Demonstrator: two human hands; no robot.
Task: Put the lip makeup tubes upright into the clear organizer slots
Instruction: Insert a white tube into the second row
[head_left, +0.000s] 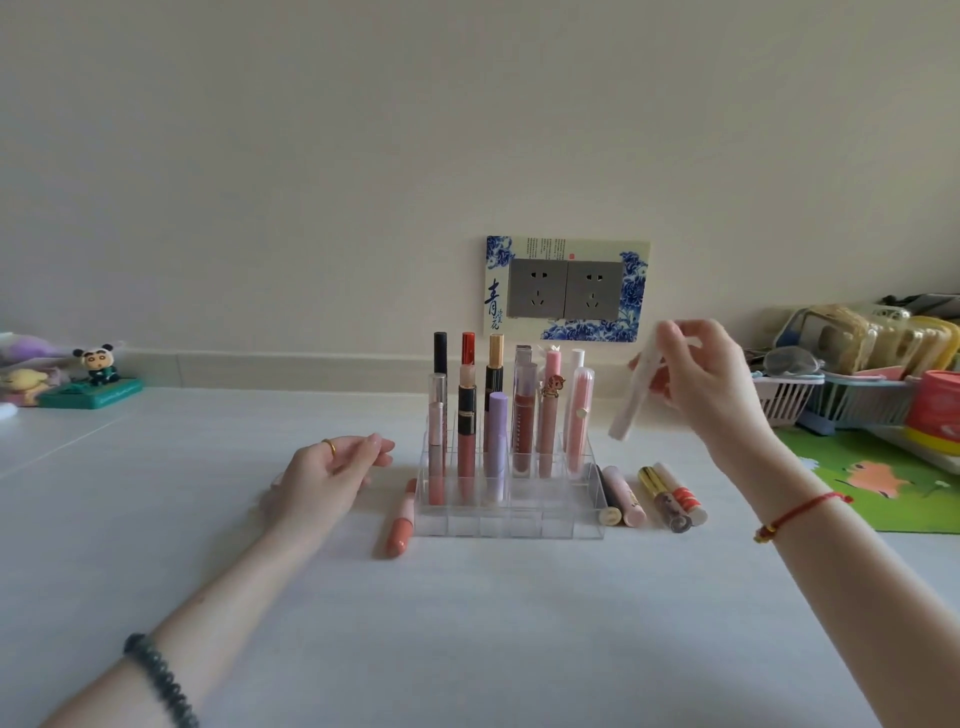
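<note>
Mid-carry is how this step reads, tbh. A white tube (635, 388) is pinched in the fingers of the right hand (701, 379), held tilted in the air, with its lower end just right of the clear organizer (511, 512) and above the table (467, 623). The left hand (327, 475) is parked just left of the organizer, fingers loosely curled and released, nothing gripped.

Back and middle slots are already filled with upright tubes; the front rows look empty. A coral tube (400, 525) is lying flat just beyond the left fingertips, right against the organizer's left wall. Four more loose tubes (649, 499) are lying below the right fingers, beside the organizer's right wall.

Next move, as judged: the white tube needs to be turned vertical, shifted left over a free slot, then lowered straight down. Neighbouring tubes could get bumped if it's brought in tilted.
</note>
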